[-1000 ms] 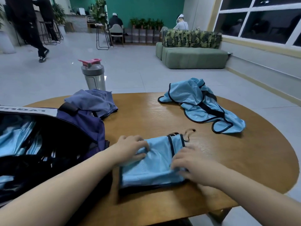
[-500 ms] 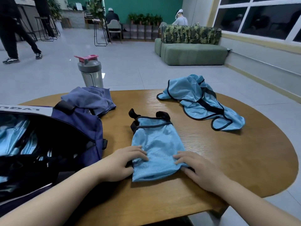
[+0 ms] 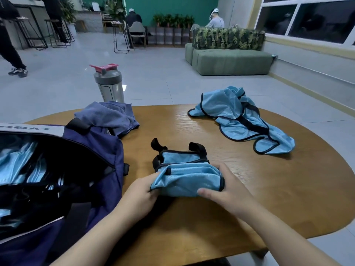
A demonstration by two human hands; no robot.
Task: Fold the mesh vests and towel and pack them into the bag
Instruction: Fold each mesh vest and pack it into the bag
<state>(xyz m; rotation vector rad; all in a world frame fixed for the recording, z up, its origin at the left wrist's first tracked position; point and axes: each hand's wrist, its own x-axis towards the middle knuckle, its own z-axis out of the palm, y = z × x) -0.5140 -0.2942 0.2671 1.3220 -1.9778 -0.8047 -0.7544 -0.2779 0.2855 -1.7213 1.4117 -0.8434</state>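
Two hands grip one folded blue mesh vest [image 3: 184,175] on the round wooden worktop [image 3: 240,198]: the left hand [image 3: 140,196] pinches its near left corner, fingers curled under the fabric, while the right hand [image 3: 228,191] cups the right edge, thumb lying along the near fold. Both forearms reach in from the bottom edge. A second, unfolded blue vest [image 3: 240,120] lies crumpled well beyond the right hand. One purple-blue towel [image 3: 109,116] sits bunched beyond the left hand, against the open navy bag [image 3: 92,160] just to that hand's left; more blue mesh shows inside, too jumbled to count. A grey band on the bag carries mirrored lettering, only partly legible. One shaker bottle [image 3: 108,83] with a red lid stands behind the towel.
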